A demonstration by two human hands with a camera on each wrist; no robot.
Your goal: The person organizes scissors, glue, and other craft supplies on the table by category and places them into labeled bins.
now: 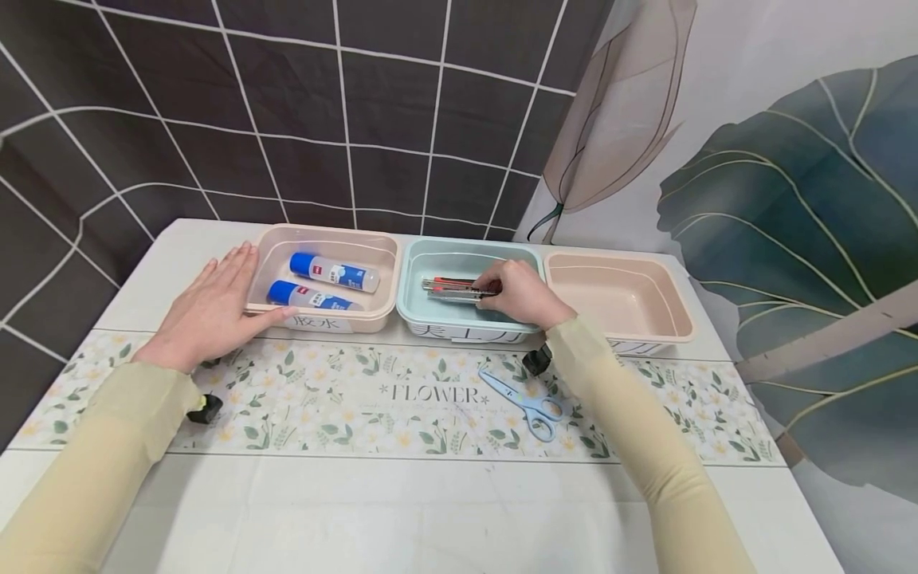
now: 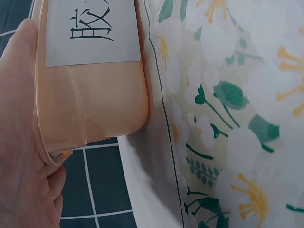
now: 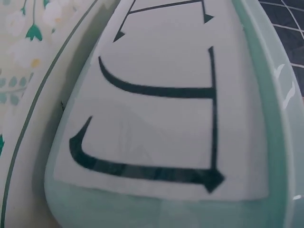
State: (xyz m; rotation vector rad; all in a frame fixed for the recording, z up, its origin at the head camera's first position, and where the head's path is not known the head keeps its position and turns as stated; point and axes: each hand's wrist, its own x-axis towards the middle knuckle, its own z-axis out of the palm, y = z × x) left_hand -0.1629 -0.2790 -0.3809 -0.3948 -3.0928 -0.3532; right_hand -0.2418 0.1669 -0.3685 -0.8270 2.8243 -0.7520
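Observation:
My left hand (image 1: 209, 309) rests against the left end of a pink bin (image 1: 390, 275), fingers extended along its side and thumb at the front rim. In that bin lie two blue-capped glue bottles (image 1: 344, 275). In the left wrist view, the hand borders the bin's labelled wall (image 2: 99, 99). My right hand (image 1: 522, 291) reaches into the light blue bin (image 1: 531, 251) and pinches the end of a silver utility knife (image 1: 452, 296). Beside it is a red and black utility knife (image 1: 448, 282). Only the blue bin's labelled front (image 3: 156, 128) fills the right wrist view.
Right of the blue bin stands another pink bin (image 1: 624, 299). Light blue scissors (image 1: 527, 404) lie on the floral strip of the tablecloth (image 1: 323, 406), near my right forearm. A dark tiled-pattern backdrop (image 1: 387, 104) rises behind the bins.

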